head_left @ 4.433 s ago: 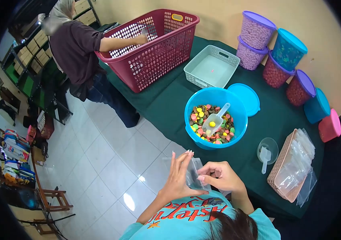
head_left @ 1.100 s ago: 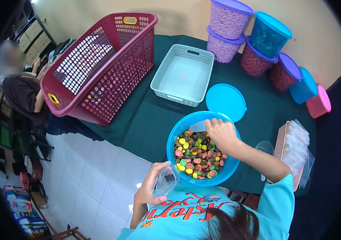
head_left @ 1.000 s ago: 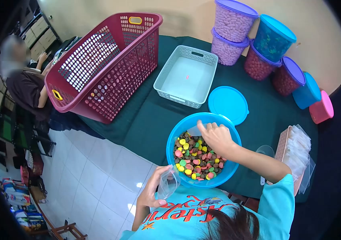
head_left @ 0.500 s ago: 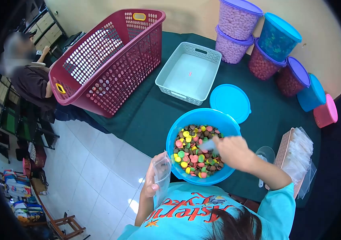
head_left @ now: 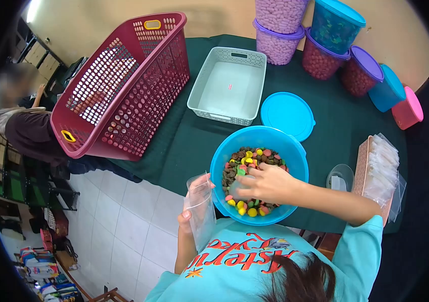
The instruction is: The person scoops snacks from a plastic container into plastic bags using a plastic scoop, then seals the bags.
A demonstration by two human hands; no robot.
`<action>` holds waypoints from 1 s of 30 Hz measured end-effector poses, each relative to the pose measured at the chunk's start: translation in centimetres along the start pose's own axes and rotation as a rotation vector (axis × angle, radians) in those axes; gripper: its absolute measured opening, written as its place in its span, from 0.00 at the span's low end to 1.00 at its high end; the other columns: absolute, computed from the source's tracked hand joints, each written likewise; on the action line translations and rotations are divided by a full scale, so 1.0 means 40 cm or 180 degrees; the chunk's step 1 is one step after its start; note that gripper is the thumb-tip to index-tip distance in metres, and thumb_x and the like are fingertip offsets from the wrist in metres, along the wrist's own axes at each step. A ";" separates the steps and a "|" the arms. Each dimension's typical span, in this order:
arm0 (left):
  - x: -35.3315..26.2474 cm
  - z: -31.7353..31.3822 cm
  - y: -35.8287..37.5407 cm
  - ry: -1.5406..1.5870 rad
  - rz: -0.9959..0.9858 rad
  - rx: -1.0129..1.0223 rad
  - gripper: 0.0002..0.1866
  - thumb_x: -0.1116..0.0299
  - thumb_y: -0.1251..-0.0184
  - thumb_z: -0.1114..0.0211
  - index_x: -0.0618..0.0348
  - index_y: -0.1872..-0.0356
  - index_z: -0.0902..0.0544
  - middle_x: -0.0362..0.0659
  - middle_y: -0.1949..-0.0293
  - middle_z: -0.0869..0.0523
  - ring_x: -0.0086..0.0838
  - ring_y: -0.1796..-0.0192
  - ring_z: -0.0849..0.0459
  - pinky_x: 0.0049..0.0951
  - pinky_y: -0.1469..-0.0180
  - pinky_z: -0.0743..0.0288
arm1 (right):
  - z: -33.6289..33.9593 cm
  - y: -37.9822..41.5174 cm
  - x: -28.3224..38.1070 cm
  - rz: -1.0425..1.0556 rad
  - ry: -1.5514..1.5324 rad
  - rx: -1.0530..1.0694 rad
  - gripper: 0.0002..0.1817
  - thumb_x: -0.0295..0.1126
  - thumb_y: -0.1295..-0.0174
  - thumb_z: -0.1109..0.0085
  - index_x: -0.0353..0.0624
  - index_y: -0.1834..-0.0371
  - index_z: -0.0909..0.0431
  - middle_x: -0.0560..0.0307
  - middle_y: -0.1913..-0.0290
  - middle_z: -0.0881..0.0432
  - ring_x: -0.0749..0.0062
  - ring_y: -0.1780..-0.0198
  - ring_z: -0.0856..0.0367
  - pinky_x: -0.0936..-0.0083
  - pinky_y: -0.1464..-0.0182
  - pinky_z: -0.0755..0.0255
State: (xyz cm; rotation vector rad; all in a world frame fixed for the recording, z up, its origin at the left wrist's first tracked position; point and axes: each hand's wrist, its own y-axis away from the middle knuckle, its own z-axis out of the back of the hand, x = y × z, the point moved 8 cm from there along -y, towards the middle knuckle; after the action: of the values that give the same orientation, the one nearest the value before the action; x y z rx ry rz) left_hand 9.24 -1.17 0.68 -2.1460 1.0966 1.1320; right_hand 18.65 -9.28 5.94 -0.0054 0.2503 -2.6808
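My left hand (head_left: 188, 214) holds a clear plastic bag (head_left: 200, 211) upright beside the left rim of a round blue tub (head_left: 300, 173). Inside the tub lie many small brown, yellow, pink and green pieces (head_left: 252, 207). Over these pieces, my right hand (head_left: 262, 186) is curled round a small translucent scoop (head_left: 238, 190), its far part low among them. The fingers partly cover the scoop, so its contents cannot be made out.
Behind the tub are a round blue lid (head_left: 288, 117), a grey-green tray (head_left: 229, 88) and a large maroon basket (head_left: 144, 105). Lidded tubs (head_left: 320, 58) line the wall. At right, a pink box (head_left: 362, 166) holds clear bags. A person (head_left: 28, 131) is at far left.
My right hand has moved left and lower into the tub with the scoop. My left hand has the bag more upright and spread. The camera view has shifted slightly.
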 end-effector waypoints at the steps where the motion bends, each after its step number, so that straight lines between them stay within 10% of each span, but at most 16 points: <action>1: -0.004 0.004 -0.008 0.0018 0.0016 0.0030 0.52 0.38 0.70 0.40 0.66 0.43 0.39 0.45 0.54 0.32 0.31 0.46 0.37 0.31 0.42 0.48 | 0.038 0.008 0.009 0.0005 0.0093 -0.0125 0.09 0.35 0.51 0.49 0.54 0.65 0.26 0.60 0.63 0.25 0.70 0.61 0.23 0.73 0.64 0.28; 10: -0.018 0.020 -0.045 -0.0149 0.0760 0.1205 0.52 0.39 0.68 0.37 0.64 0.41 0.41 0.46 0.52 0.35 0.33 0.45 0.37 0.34 0.44 0.44 | 0.137 0.092 -0.138 -0.2580 0.0792 0.1488 0.11 0.27 0.56 0.44 0.45 0.66 0.23 0.59 0.66 0.23 0.72 0.69 0.23 0.76 0.74 0.32; 18: -0.015 0.029 -0.068 -0.0371 0.1047 0.2051 0.53 0.39 0.69 0.37 0.65 0.41 0.42 0.45 0.53 0.37 0.33 0.46 0.36 0.34 0.48 0.40 | -0.027 0.082 -0.138 -0.3031 0.1039 0.4237 0.05 0.32 0.65 0.37 0.52 0.81 0.22 0.70 0.81 0.27 0.78 0.80 0.27 0.76 0.85 0.43; 26: -0.009 0.033 -0.081 -0.0095 0.1302 0.2288 0.52 0.40 0.69 0.37 0.66 0.41 0.42 0.46 0.52 0.36 0.34 0.47 0.34 0.35 0.49 0.38 | -0.067 0.144 -0.149 -0.3622 -0.0290 0.3693 0.10 0.35 0.53 0.45 0.47 0.68 0.19 0.59 0.64 0.19 0.69 0.60 0.20 0.77 0.63 0.30; 30: -0.014 0.024 -0.088 -0.0081 0.1309 0.2371 0.52 0.39 0.68 0.37 0.65 0.41 0.42 0.47 0.52 0.36 0.35 0.47 0.35 0.36 0.49 0.37 | 0.013 0.123 -0.183 -0.4153 -0.0414 0.2808 0.06 0.31 0.56 0.46 0.44 0.78 0.20 0.52 0.71 0.19 0.67 0.66 0.19 0.73 0.64 0.30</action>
State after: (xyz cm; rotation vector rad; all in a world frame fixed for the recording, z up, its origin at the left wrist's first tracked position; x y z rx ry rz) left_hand 11.51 1.76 0.76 -1.3590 1.6705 0.7228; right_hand 27.38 -10.57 5.86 -0.1003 -1.4604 -3.7000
